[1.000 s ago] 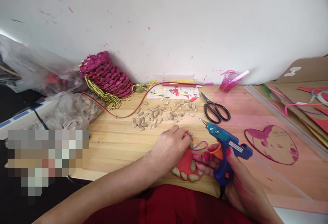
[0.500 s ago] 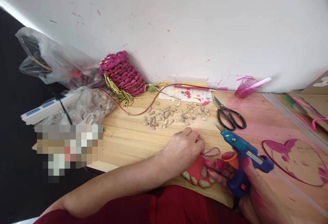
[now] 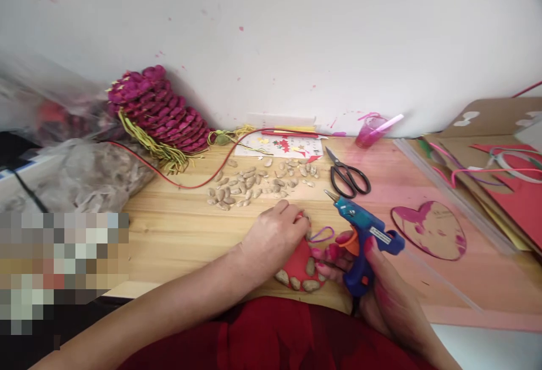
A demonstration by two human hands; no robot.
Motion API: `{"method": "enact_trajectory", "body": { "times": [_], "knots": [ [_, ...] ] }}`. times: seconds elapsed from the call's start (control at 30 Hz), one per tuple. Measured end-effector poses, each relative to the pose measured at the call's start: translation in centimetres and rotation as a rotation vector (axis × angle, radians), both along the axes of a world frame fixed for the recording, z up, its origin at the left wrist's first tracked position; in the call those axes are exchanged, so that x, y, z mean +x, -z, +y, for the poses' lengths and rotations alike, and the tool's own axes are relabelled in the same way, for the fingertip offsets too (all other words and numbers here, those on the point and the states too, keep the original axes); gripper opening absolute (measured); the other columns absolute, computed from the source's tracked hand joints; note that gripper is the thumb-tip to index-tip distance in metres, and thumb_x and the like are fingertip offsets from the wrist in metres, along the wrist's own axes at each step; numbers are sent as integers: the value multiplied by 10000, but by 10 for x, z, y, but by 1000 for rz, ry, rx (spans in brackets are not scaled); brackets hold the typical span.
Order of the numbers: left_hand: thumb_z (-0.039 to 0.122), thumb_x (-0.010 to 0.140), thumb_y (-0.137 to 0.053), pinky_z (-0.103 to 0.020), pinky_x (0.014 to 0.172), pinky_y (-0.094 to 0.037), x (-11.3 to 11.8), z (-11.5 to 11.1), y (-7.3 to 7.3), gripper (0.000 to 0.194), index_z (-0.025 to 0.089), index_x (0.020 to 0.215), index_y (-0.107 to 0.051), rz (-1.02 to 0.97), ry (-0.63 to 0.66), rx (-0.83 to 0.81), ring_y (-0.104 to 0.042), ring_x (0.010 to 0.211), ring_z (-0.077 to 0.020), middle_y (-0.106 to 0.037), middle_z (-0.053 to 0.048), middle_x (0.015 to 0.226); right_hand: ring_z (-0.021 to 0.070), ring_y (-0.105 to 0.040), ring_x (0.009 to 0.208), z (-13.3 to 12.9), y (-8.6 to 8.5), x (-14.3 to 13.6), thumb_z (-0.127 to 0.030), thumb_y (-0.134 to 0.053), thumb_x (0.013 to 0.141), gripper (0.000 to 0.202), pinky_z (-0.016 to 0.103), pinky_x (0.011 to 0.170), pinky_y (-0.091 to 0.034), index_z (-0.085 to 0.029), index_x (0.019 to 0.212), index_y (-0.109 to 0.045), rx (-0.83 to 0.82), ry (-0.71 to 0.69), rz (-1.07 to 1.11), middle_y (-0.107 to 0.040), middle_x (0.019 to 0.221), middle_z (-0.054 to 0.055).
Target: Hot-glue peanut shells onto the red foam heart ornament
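Observation:
A red flat piece (image 3: 300,261) lies near the table's front edge, with peanuts (image 3: 311,285) along its rim and a purple loop (image 3: 323,234) at its right. My left hand (image 3: 275,235) is over its upper left part, fingers bent down and pressed at its edge; what they pinch is hidden. In my right hand (image 3: 372,274) is a blue glue gun (image 3: 359,226) with an orange trigger, its metal nozzle pointing up and left. The pink-stained fingers of that hand reach to the right edge of the red piece.
Loose peanuts (image 3: 249,183) lie beyond my hands, with black scissors (image 3: 349,175) to their right. A painted cardboard heart (image 3: 432,231), a pink cup (image 3: 368,131) and a purple peanut bundle (image 3: 163,113) surround them. A red cord (image 3: 186,187) crosses the table.
The camera view has turned to the right, so everything appears further left and more cardboard shows. My hands keep nearly the same pose at the red piece.

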State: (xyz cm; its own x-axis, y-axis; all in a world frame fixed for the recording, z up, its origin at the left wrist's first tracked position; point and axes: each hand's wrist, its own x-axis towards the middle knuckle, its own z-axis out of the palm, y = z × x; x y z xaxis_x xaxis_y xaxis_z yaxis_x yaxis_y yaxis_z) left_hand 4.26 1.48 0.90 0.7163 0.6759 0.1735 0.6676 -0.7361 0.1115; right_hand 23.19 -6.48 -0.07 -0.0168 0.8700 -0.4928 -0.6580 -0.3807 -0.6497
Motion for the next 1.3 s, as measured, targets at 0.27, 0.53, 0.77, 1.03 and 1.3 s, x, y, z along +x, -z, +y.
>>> {"method": "enact_trajectory", "body": {
  "times": [0.27,0.53,0.77,1.03,1.3],
  "knots": [
    [158,912,-607,-331,701,-511,1,-1,1,36,158,886,-632,-32,2,65,-558,828,-225,-613,-53,846,274,-776,866,-1,-5,-2,-478,-750,827,265,477,884,-595,-236,935,-762,26,10,13,-802,924,87],
    [136,898,-619,-324,683,-511,0,0,3,40,160,871,-636,-20,-6,70,-557,809,-219,-610,-49,836,272,-771,872,-1,-3,-1,-478,-760,816,282,453,856,-604,-219,925,-750,34,18,29,-799,871,79],
    [124,882,-637,-331,695,-523,0,0,3,31,155,877,-639,-17,-1,62,-554,820,-226,-609,-58,854,273,-754,933,-1,5,-1,-494,-731,838,307,441,871,-598,-205,942,-733,66,9,45,-793,901,97],
    [130,893,-622,-348,721,-537,0,-2,0,33,155,890,-643,10,-11,10,-559,852,-236,-613,-70,884,264,-764,898,-2,11,-1,-487,-728,846,292,449,866,-599,-215,954,-735,88,30,58,-795,855,79],
    [126,889,-621,-354,728,-538,-1,0,3,39,157,904,-641,7,-6,28,-555,861,-241,-609,-72,886,262,-769,866,-2,13,0,-490,-722,850,319,455,860,-602,-194,968,-742,85,33,68,-794,819,89]
  ]
}}
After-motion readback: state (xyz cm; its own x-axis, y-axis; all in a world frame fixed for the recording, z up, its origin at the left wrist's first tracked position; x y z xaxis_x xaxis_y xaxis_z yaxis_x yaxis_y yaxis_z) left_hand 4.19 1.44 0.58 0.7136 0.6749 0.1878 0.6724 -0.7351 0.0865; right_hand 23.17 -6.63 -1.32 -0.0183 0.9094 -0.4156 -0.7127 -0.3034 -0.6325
